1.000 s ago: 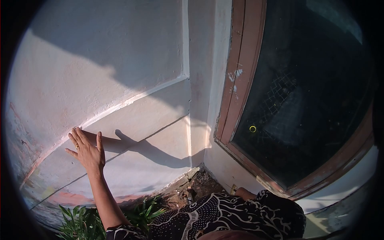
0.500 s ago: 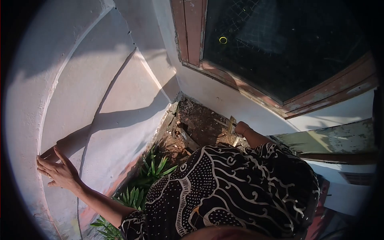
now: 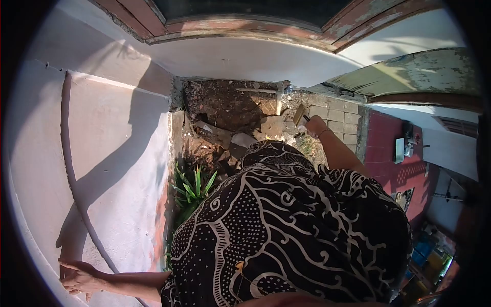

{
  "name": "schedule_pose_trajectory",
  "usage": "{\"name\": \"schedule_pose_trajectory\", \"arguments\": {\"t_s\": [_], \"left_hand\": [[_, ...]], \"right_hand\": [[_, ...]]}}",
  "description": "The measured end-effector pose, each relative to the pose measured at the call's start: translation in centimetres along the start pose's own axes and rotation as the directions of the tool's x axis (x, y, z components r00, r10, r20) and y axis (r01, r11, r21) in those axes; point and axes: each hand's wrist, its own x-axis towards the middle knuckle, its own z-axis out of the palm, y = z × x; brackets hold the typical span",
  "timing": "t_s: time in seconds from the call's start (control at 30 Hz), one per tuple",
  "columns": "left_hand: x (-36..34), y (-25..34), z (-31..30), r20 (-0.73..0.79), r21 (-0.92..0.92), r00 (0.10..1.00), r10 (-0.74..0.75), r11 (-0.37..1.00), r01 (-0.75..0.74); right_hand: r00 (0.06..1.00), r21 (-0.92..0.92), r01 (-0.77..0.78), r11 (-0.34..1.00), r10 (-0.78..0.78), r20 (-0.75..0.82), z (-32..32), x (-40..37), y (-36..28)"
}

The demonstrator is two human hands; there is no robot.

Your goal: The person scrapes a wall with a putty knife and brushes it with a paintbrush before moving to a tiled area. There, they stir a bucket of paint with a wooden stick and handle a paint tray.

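At the lower left, my left hand (image 3: 82, 279) rests on the pale wall (image 3: 112, 204), fingers stretched out and nothing held in them. My right hand (image 3: 316, 126) is closed around the dark handle of a flat paintbrush (image 3: 299, 114), whose wide tan head points up and to the left. The brush is held above the strip of soil and rubble, close to the paving blocks (image 3: 335, 115). Most of the handle is hidden in my fingers.
Broken stone and loose soil (image 3: 220, 102) fill the corner under the window frame (image 3: 245, 25). A green leafy plant (image 3: 194, 187) grows against the left wall. To the right lies a red tiled floor (image 3: 383, 135) with a pale tray (image 3: 399, 151) on it.
The view has swung down and to the right, bringing the paving and red floor into sight. My left hand appears lower in the view, still at the wall; my right hand still grips the brush.
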Motion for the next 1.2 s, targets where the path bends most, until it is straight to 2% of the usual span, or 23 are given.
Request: {"name": "schedule_pose_trajectory", "arguments": {"t_s": [0.07, 0.13, 0.2, 0.23, 0.27, 0.33, 0.37, 0.47, 0.57, 0.67, 0.7, 0.8, 0.83, 0.93, 0.97, 1.0, 1.07, 1.13, 1.17, 1.2], "left_hand": [[0.2, -0.4, 0.6, 0.001, 0.017, 1.000, -0.003, 1.000, 0.003], [0.4, -0.5, 1.2, -0.043, 0.029, 0.999, 0.028, 0.999, -0.027], [0.8, -1.1, 2.6, -0.105, 0.047, 0.994, 0.036, 0.998, -0.031], [0.8, -1.2, 3.1, -0.112, 0.027, 0.993, 0.045, 0.999, -0.042], [0.9, -1.4, 3.5, -0.120, 0.009, 0.991, 0.055, 0.999, -0.054], [0.9, -1.4, 3.7, -0.153, -0.017, 0.985, 0.078, 0.996, -0.082], [1.0, -1.4, 3.9, -0.171, -0.010, 0.982, 0.085, 0.996, -0.088], [1.4, -1.4, 4.2, -0.199, 0.004, 0.974, 0.109, 0.994, -0.110], [1.6, -1.2, 4.4, -0.220, 0.015, 0.966, 0.137, 0.990, -0.137], [1.6, -1.3, 4.5, -0.245, 0.026, 0.956, 0.164, 0.986, -0.162], [1.6, -1.2, 4.5, -0.251, 0.031, 0.953, 0.172, 0.985, -0.170], [1.6, -0.8, 4.2, -0.264, 0.050, 0.945, 0.191, 0.982, -0.184], [1.6, -0.5, 3.9, -0.265, 0.050, 0.945, 0.189, 0.982, -0.183], [1.5, 0.3, 3.8, -0.253, 0.038, 0.953, 0.164, 0.987, -0.159], [1.6, 0.4, 3.8, -0.246, 0.031, 0.958, 0.147, 0.989, -0.144], [1.8, 0.2, 3.9, -0.235, 0.027, 0.963, 0.133, 0.991, -0.130], [2.5, -0.3, 4.5, -0.207, 0.026, 0.973, 0.104, 0.995, -0.100], [3.1, -1.3, 5.1, -0.190, 0.033, 0.976, 0.109, 0.994, -0.104], [3.0, -1.6, 5.3, -0.188, 0.036, 0.974, 0.127, 0.992, -0.122], [3.0, -1.6, 5.4, -0.185, 0.036, 0.972, 0.144, 0.990, -0.140]], "right_hand": [[0.996, -0.011, -0.088, 0.996, 0.088, 0.012, 1.9, -2.1, 2.8], [0.973, 0.126, -0.233, 0.964, 0.230, 0.037, 3.8, -4.1, 4.9], [0.903, 0.401, -0.422, 0.813, 0.418, 0.103, 4.9, -6.1, 6.8], [0.948, 0.296, -0.305, 0.905, 0.318, 0.004, 7.3, -5.6, 8.9], [0.934, 0.526, -0.332, 0.783, 0.349, 0.069, 7.6, -6.2, 8.9], [0.909, 0.858, -0.348, 0.378, 0.360, 0.210, 7.3, -8.3, 8.8], [0.919, 0.886, -0.335, 0.320, 0.319, 0.232, 5.4, -9.6, 7.3], [0.945, 0.914, -0.277, 0.296, 0.255, 0.204, 3.0, -9.8, 5.4], [0.973, 0.890, -0.150, 0.431, 0.222, 0.057, 3.3, -8.3, 5.4], [0.973, 0.855, -0.146, 0.498, 0.227, 0.034, 3.2, -9.1, 4.9], [0.970, 0.808, -0.150, 0.570, 0.242, 0.009, 4.5, -8.8, 5.6], [0.958, 0.703, -0.223, 0.676, 0.285, 0.029, 6.1, -11.1, 5.8], [0.946, 0.700, -0.273, 0.660, 0.316, 0.071, 7.0, -12.0, 5.8], [0.944, 0.432, -0.329, 0.840, 0.288, 0.160, 13.3, -11.4, 9.2], [0.952, 0.396, -0.296, 0.869, 0.236, 0.194, 15.4, -11.2, 10.6], [0.955, 0.361, -0.260, 0.896, 0.184, 0.231, 17.2, -11.1, 12.1], [0.945, 0.315, -0.269, 0.910, 0.186, 0.269, 17.4, -11.6, 12.1], [0.919, 0.289, -0.362, 0.886, 0.286, 0.273, 16.5, -12.2, 12.0], [0.930, 0.211, -0.355, 0.910, 0.322, 0.178, 13.9, -13.0, 10.2], [0.924, 0.250, -0.377, 0.892, 0.344, 0.167, 12.8, -13.0, 9.7]]}}
